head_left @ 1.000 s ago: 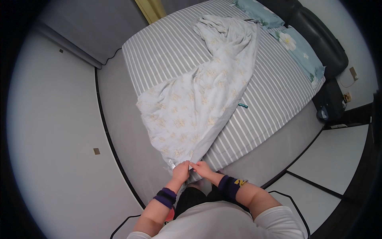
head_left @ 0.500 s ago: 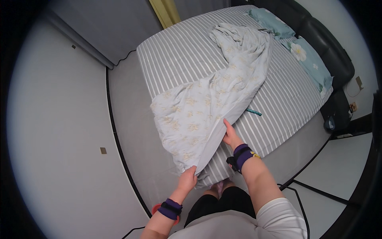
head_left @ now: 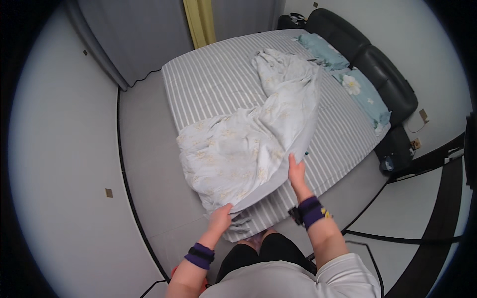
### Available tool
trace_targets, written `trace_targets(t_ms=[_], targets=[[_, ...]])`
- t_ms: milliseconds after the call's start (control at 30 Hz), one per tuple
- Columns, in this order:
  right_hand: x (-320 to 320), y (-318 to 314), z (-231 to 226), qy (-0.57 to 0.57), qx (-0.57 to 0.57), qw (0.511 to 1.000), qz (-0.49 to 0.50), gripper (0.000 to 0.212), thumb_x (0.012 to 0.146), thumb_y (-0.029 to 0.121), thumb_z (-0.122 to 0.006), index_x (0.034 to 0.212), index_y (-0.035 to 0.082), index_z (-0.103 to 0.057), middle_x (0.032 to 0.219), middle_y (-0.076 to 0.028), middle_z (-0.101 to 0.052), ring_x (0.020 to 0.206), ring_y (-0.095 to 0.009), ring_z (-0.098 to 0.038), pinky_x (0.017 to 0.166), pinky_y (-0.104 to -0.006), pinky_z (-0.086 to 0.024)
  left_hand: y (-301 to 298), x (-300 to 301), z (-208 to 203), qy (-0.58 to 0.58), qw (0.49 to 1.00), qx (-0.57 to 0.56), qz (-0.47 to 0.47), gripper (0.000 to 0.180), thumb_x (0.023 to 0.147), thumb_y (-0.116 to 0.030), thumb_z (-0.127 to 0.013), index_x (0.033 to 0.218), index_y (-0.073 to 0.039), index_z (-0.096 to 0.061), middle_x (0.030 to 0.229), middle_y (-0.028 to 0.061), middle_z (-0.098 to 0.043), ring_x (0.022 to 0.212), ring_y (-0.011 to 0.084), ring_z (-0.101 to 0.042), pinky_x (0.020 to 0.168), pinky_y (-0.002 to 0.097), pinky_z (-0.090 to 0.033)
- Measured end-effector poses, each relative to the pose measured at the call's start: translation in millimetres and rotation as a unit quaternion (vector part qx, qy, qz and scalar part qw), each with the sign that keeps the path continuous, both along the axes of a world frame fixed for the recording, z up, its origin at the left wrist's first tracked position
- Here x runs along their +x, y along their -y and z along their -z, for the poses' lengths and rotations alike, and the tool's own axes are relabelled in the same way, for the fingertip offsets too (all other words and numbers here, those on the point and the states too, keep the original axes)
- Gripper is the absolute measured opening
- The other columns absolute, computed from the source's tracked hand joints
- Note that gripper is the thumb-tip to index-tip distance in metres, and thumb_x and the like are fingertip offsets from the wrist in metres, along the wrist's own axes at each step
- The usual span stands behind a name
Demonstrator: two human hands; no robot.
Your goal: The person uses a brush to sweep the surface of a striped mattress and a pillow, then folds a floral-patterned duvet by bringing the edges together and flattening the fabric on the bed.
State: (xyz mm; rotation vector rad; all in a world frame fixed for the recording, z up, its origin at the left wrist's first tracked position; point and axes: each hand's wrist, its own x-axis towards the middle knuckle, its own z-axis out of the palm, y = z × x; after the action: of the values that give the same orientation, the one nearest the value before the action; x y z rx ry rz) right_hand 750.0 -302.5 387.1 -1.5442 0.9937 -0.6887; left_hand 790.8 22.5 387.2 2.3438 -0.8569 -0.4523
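A: Holding the pale floral sheet [head_left: 248, 149] by its near edge, lower middle of the frame. Left hand [head_left: 221, 218] has its grip pinched on the corner, right hand [head_left: 296, 174] has its grip closed on the hem further along, probably to keep that edge taut.

B: And the rest?

A: Trails across the striped bed [head_left: 213, 84] toward the pillows [head_left: 357, 84], upper right. No containers anywhere.

Grey floor [head_left: 144, 149], white walls [head_left: 59, 164], yellow curtain [head_left: 199, 22], black padded headboard [head_left: 367, 54].
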Motion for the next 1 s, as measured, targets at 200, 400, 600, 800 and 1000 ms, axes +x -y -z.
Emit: trace_targets(t_ms=[200, 400, 600, 800, 1000], targets=[[-96.3, -70.3, 13.8, -0.134, 0.057, 0.983, -0.115, 0.045, 0.089, 0.032, -0.054, 0.103, -0.011, -0.058, 0.098, -0.023, -0.064, 0.095, -0.03, -0.061, 0.08, -0.035, -0.045, -23.5, -29.5, 8.8, -0.043, 0.994, 0.091, 0.04, 0.038, 0.069, -0.006, -0.056, 0.107, -0.007, -0.052, 0.094, 0.0204, -0.058, 0.091, 0.0382, -0.055, 0.074, 0.0455, -0.046], [-69.4, -58.6, 13.8, -0.049, 0.246, 0.959, -0.131, 0.036, 0.087, 0.03, -0.058, 0.089, -0.005, -0.063, 0.077, -0.008, -0.064, 0.062, -0.015, -0.058, 0.053, -0.0275, -0.045, 86.8, -67.0, -47.5, 0.03, 0.991, -0.058, 0.119, 0.065, 0.065, -0.012, -0.068, 0.124, -0.005, -0.042, 0.107, 0.0203, -0.053, 0.101, 0.0382, -0.051, 0.082, 0.0445, -0.045], [-74.6, -12.1, 3.8, 0.006, 0.439, 0.874, -0.206, 0.032, 0.091, 0.027, -0.053, 0.104, -0.002, -0.057, 0.092, -0.009, -0.063, 0.073, -0.015, -0.06, 0.059, -0.0276, -0.048, 181.5, -71.2, -19.3, 0.09, 0.996, -0.001, -0.02, 0.037, 0.067, -0.005, -0.061, 0.102, -0.004, -0.052, 0.089, 0.0157, -0.059, 0.083, 0.0342, -0.058, 0.071, 0.0432, -0.047], [-64.3, 52.3, 44.0, 0.103, 0.727, 0.659, -0.16, 0.037, 0.092, 0.024, -0.051, 0.122, 0.004, -0.045, 0.12, -0.009, -0.054, 0.11, -0.024, -0.052, 0.094, -0.0396, -0.042, 213.2, -72.0, -18.6, 0.094, 0.992, 0.084, -0.024, 0.013, 0.065, -0.003, -0.055, 0.077, -0.005, -0.051, 0.072, 0.0157, -0.056, 0.073, 0.0363, -0.056, 0.062, 0.0473, -0.045], [-7.3, 86.3, 59.6, 0.169, 0.724, 0.646, -0.174, 0.05, 0.092, 0.039, -0.043, 0.13, 0.006, -0.042, 0.132, -0.009, -0.046, 0.119, -0.03, -0.044, 0.102, -0.0468, -0.033, 214.7, -93.0, -25.9, 0.071, 0.988, 0.08, -0.114, 0.016, 0.064, -0.001, -0.052, 0.08, -0.004, -0.052, 0.075, 0.0168, -0.056, 0.076, 0.0379, -0.055, 0.064, 0.046, -0.044]])
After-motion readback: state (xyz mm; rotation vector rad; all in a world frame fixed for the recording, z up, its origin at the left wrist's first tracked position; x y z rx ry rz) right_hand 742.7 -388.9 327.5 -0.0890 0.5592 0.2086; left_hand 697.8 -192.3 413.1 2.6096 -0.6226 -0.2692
